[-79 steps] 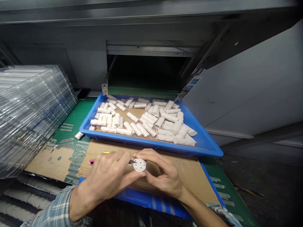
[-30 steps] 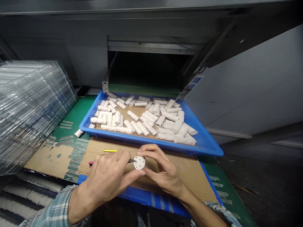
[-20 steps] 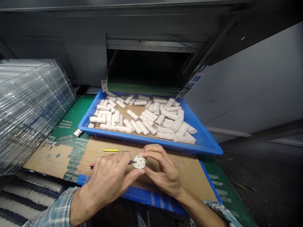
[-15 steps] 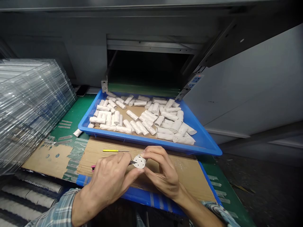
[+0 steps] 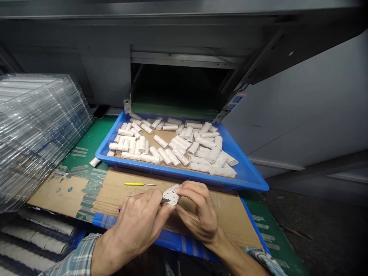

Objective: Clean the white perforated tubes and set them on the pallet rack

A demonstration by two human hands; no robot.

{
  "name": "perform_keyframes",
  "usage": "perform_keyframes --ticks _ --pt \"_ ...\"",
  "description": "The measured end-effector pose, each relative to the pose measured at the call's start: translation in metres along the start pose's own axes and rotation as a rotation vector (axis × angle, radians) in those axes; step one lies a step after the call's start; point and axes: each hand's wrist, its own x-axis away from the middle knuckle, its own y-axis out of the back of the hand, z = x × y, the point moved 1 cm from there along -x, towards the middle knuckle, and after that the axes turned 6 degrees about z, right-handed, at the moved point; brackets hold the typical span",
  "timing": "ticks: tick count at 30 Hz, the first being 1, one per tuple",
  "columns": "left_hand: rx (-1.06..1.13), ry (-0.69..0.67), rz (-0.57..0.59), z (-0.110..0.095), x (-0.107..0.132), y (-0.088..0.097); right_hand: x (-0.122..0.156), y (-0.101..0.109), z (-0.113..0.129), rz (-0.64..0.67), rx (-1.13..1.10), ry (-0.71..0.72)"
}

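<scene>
My right hand point(image 5: 198, 211) grips a short white cylinder point(image 5: 171, 194) between thumb and fingers, its round end face with several small holes turned toward me. My left hand point(image 5: 137, 219) is closed around a slim knife point(image 5: 166, 200); its dark pointed blade lies against the end face near the rim. A bit of pink at the knife's back end shows left of the hand, while most of the handle is hidden. The left thumb is close under the cylinder's lower edge. Both hands are over a cardboard sheet point(image 5: 230, 214).
Beyond my hands a blue tray point(image 5: 172, 173) holds many similar white cylinders. A yellow screwdriver point(image 5: 134, 184) lies on the cardboard. One loose cylinder point(image 5: 94, 162) rests left of the tray. Stacked clear plastic trays point(image 5: 43, 130) stand at left; a conveyor opening point(image 5: 178, 90) is behind.
The cylinder has tilted, so more of its side shows above the end face. The knife tip has shifted lower on the face, and both hands have moved slightly right.
</scene>
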Motion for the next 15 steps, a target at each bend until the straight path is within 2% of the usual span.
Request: perform_keyframes --ticks 4,11,15 --pt "0.073 -0.014 0.000 0.001 0.002 0.000 -0.001 0.000 0.001 -0.007 -0.016 -0.005" --pt "0.271 -0.048 -0.156 0.011 0.003 0.001 -0.001 -0.002 0.002 0.073 -0.210 -0.103" --pt "0.251 -0.054 -0.202 0.010 0.002 -0.004 0.004 -0.006 0.003 0.154 -0.280 -0.099"
